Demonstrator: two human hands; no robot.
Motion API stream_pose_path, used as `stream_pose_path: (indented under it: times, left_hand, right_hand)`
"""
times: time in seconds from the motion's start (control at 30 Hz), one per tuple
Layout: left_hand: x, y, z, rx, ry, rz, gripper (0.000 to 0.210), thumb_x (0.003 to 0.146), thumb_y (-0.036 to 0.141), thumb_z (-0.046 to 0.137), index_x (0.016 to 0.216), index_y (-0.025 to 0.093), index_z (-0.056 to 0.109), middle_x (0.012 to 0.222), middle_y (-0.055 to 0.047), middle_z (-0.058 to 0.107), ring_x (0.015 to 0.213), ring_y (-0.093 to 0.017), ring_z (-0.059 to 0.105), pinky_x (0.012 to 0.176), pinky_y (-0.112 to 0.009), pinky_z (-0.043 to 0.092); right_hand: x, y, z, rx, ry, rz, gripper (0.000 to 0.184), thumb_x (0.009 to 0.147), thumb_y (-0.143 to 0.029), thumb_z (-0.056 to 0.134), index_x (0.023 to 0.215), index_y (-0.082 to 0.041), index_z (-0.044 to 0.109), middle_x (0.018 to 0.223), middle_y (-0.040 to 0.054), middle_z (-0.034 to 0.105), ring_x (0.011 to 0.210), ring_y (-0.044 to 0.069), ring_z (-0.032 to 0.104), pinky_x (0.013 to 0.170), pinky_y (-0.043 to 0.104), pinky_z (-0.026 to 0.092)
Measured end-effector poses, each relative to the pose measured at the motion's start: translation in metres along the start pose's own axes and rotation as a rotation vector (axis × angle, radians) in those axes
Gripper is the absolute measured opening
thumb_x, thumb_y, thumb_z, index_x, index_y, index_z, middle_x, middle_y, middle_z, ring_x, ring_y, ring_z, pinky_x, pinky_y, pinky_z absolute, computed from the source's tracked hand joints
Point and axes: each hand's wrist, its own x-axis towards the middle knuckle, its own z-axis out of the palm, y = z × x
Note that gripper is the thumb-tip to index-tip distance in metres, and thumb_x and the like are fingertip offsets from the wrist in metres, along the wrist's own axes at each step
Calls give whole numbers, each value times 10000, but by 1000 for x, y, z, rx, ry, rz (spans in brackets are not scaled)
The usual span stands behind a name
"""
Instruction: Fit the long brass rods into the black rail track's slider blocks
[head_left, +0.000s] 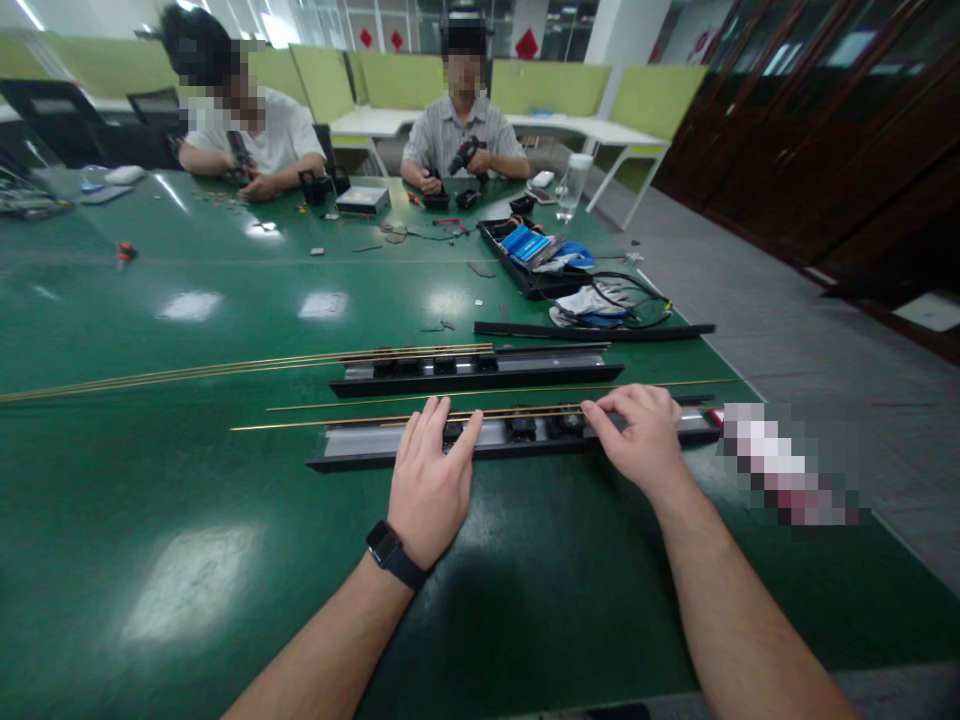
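My left hand [431, 485], wearing a black watch, lies with its fingers stretched out over the nearer black-and-silver metal channel [360, 445]. Its fingertips reach a thin brass rod [300, 426] that runs lengthwise along this channel. Farther right, my right hand [637, 435] pinches the rod between thumb and forefinger. Black blocks [520, 424] sit inside the channel between my hands. Behind it, a second channel [551, 377] lies parallel, with several long brass rods [150, 379] across its left part and out to the left. Another single rod [337, 404] lies between the two channels.
A black strip [592, 330] lies beyond the channels, near gloves and cables [600, 303] and a black tray [499, 240] with blue items. Two people [259, 130] work across the green table [247, 560]; one holds a drill [465, 155]. A blurred-out item [780, 465] lies right.
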Motion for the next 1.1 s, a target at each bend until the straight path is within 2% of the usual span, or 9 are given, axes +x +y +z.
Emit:
stream_pose_path:
  times: [0.27, 0.5, 1.1]
  left_hand:
    - [-1, 0, 1, 0, -8, 1, 534, 983, 121, 562, 1504, 229, 594, 1597, -206, 502, 1540, -379, 431, 1230, -596, 418]
    - [0, 1, 0, -5, -23, -9, 543, 986, 121, 551, 1515, 241, 580, 1613, -202, 488, 1554, -376, 408, 1235, -609, 403]
    - [0, 1, 1, 4, -10, 4, 543, 979, 116, 567, 1507, 237, 591, 1602, -212, 493, 1543, -387, 424, 1225, -609, 417]
  right_hand:
    - [1, 9, -3, -14, 5, 7, 399, 973, -563, 593, 765, -249, 722, 900, 76, 708, 1013, 299, 543, 885, 460, 326]
    - [0, 1, -4, 4, 0, -14, 360, 990, -547, 596, 833, -254, 735, 939, 71, 742, 1045, 298, 565, 918, 464, 340]
    - [-1, 0, 2, -7, 1, -38, 357, 993, -520, 612, 787, -246, 713, 909, 56, 724, 1030, 284, 562, 903, 445, 322]
